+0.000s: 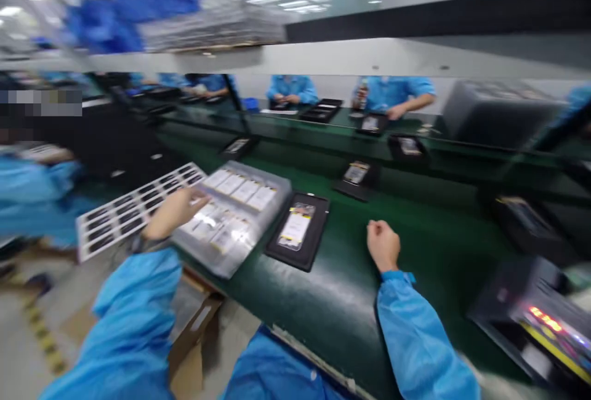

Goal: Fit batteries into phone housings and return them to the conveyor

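Observation:
My left hand point(178, 210) reaches over the left edge of a clear plastic tray point(270, 228), its fingers loosely bent and a little apart. Rows of flat white rectangular pieces point(247, 191) lie in that tray. To the right of it, a black holder point(308, 251) bears a phone-like piece point(296, 226) with a white face and yellow strips. My right hand point(384, 245) rests farther right over the green bench point(341, 301). Its fingers are curled into a fist, and their inside is hidden.
A white grid panel point(108, 224) with dark slots lies at the left. More black holders with pieces, such as one holder point(357, 180), stand farther back. A device with red lit digits point(545, 319) sits at right. Co-workers in blue sleeves point(293, 87) work across the bench and at left.

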The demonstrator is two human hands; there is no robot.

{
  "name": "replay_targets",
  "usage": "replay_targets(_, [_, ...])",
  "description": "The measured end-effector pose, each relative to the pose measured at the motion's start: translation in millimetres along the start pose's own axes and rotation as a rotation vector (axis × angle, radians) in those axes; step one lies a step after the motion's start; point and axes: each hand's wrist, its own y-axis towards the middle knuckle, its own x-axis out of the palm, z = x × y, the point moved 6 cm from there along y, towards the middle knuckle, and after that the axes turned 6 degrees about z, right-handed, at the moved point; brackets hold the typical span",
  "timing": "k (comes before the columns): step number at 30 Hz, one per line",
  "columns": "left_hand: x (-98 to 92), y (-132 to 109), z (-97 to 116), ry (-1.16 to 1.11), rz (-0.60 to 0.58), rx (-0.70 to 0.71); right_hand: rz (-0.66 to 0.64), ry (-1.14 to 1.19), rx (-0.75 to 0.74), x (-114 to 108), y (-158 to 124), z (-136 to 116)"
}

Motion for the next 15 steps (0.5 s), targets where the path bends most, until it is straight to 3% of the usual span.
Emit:
replay_targets(4, [22.0,13.9,-40.1,0.074,0.007,-0.032,0.139,0.019,0.081,3.6,37.7,18.6])
replay_targets(7, [34.0,30.6,-54.0,0.102,-0.005,-0.069,0.260,0.032,0.132,-1.8,57.2,32.2])
replay_targets(11, [45.0,54.9,-51.3,0.127,-0.013,-0.059,0.370,0.040,0.275,-11.8,88.6,47.1])
replay_targets(15, [60.4,82.6,-33.5,0.154,-0.047,-0.045,0.425,-0.059,0.437,-31.4,126.2,54.5])
